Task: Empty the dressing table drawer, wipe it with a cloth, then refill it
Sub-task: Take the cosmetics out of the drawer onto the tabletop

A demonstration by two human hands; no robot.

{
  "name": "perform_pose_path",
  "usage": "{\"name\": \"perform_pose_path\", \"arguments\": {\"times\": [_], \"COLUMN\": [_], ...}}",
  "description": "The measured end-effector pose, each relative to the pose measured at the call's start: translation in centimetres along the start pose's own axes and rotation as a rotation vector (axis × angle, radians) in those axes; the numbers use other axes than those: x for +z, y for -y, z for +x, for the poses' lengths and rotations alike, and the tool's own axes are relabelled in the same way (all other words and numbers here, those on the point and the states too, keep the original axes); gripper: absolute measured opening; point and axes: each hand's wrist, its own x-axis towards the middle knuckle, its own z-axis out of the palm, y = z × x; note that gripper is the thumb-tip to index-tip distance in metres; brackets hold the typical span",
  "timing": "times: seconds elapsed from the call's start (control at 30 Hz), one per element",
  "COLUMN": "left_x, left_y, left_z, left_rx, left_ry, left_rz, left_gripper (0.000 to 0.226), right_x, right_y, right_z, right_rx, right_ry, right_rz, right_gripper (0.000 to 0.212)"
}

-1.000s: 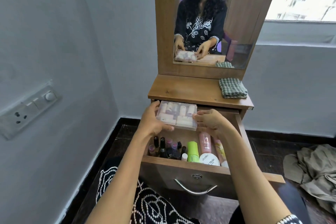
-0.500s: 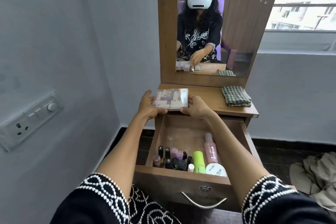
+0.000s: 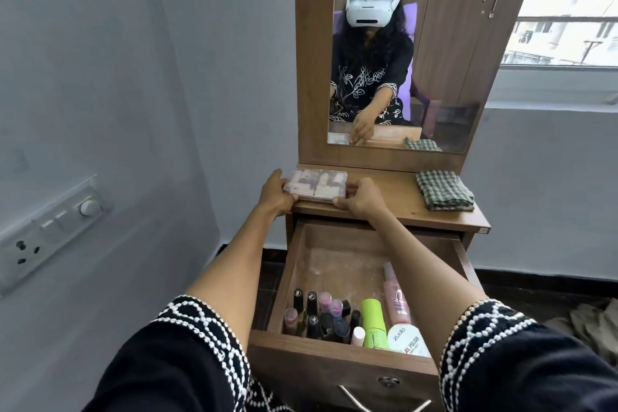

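item: clear case (image 3: 314, 185), gripped at both ends by your left hand (image 3: 275, 195) and right hand (image 3: 363, 200), on tabletop (image 3: 394, 207) corner; set flat, leaving room beside cloth (image 3: 444, 190).

walls (image 3: 167, 77) grey-blue | window (image 3: 568, 10) daylit, right | floor (image 3: 535, 284) dark | switchboard (image 3: 50, 231) left

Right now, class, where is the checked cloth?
In the head view, the checked cloth lies folded on the right end of the dressing table top, below the mirror.
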Motion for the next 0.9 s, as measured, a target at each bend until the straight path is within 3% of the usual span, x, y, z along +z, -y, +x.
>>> {"name": "perform_pose_path", "arguments": {"times": [0.2, 0.4, 0.9], "left_x": [1.0, 1.8, 2.5], "left_y": [1.2, 0.9, 0.7], "left_z": [0.9, 1.1, 2.4], "left_rx": [0.027, 0.067, 0.033], "left_ry": [-0.214, -0.414, -0.484], "left_rz": [-0.081, -0.014, 0.150], "left_gripper": [0.066, 0.024, 0.028], "right_x": [-0.1, 0.4, 0.6], "right_y": [-0.9, -1.2, -1.1], "right_z": [0.7, 0.9, 2.6], "right_rx": [0.046, 0.047, 0.144], "right_ry": [-0.205, -0.287, -0.336], "right_rz": [0.003, -0.004, -0.004], "right_gripper": [0.036, 0.028, 0.023]}}
